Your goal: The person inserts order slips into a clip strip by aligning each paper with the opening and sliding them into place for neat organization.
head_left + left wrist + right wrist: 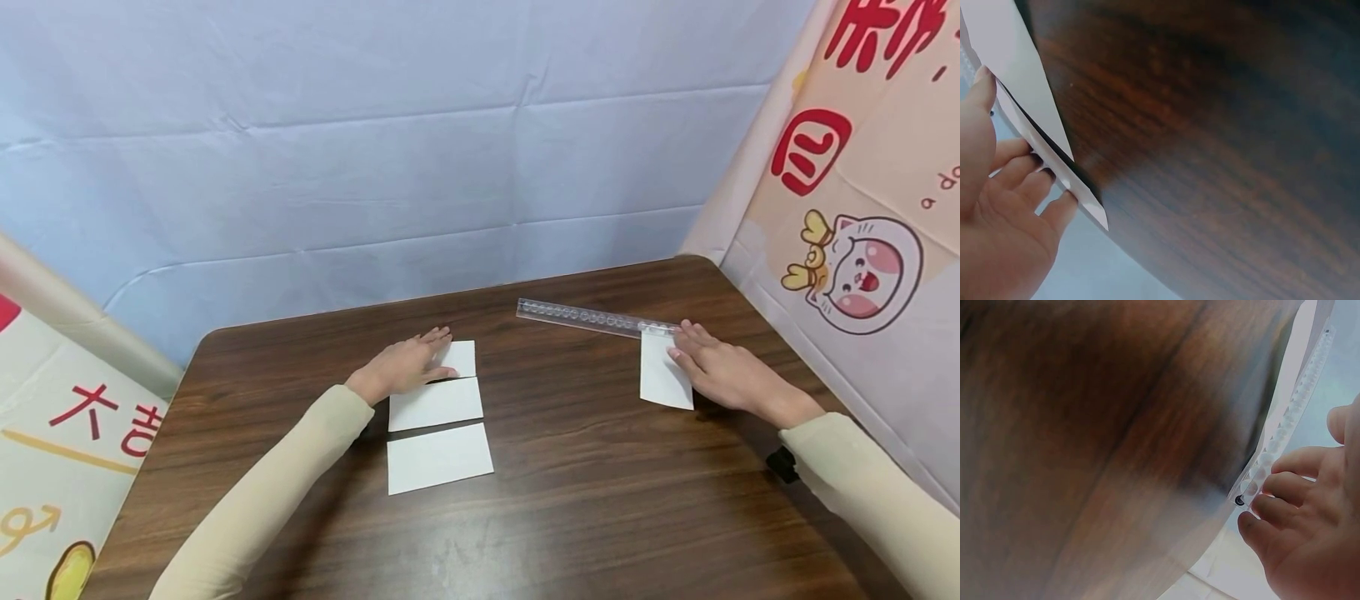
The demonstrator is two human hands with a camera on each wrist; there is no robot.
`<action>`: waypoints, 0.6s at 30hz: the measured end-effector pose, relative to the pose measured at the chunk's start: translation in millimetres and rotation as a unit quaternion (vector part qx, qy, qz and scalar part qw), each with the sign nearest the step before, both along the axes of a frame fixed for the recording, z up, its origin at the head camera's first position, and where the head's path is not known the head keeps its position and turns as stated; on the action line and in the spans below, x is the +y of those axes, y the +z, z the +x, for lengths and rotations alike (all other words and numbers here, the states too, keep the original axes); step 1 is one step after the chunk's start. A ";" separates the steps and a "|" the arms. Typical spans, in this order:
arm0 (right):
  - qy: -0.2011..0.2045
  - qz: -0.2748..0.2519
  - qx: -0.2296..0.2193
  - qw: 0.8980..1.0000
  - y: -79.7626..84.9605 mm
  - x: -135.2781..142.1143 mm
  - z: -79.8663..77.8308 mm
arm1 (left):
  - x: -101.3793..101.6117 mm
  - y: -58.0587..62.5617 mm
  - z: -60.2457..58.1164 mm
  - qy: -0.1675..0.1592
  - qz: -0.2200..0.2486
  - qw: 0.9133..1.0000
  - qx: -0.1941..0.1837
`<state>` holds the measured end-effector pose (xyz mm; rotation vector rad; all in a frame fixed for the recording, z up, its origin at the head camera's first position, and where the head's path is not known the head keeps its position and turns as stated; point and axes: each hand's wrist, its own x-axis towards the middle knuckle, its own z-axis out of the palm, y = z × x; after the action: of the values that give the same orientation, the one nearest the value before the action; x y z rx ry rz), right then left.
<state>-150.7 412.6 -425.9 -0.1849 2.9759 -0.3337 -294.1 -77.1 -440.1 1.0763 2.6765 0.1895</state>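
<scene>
My left hand [408, 364] lies over the farthest of three white paper cards stacked in a column, its fingers stretched out and its thumb spread along the near side. In the left wrist view its fingertips touch that white card [1054, 162]. The middle card [437, 406] and the nearest card [440, 458] lie flat in front of it. My right hand [723, 375] reaches across the right edge of another white card [663, 375], fingers extended toward a clear plastic ruler [577, 315]. In the right wrist view the fingertips sit right at the end of the ruler [1279, 437].
The brown wood-grain table [555, 500] has rounded far corners. A pale cloth [390, 167] hangs behind it. Printed banners with red characters stand at the left [82, 433] and right [862, 208]. A dark band [783, 463] shows under the right wrist.
</scene>
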 end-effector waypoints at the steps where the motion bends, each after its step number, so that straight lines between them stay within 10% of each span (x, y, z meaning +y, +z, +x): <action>1: -0.001 0.001 0.000 1.000 -0.1 0.0 -0.1 | -0.1 -0.3 -0.2 0.000 0.004 1.000 0.002; 18: 0.001 0.008 0.015 1.000 -2.7 0.9 -0.8 | -3.7 9.8 -4.1 0.045 0.100 0.994 0.025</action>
<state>-151.5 413.6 -428.6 -0.1944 3.0073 -0.3102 -298.2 -80.8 -430.2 1.0280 2.8004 0.4610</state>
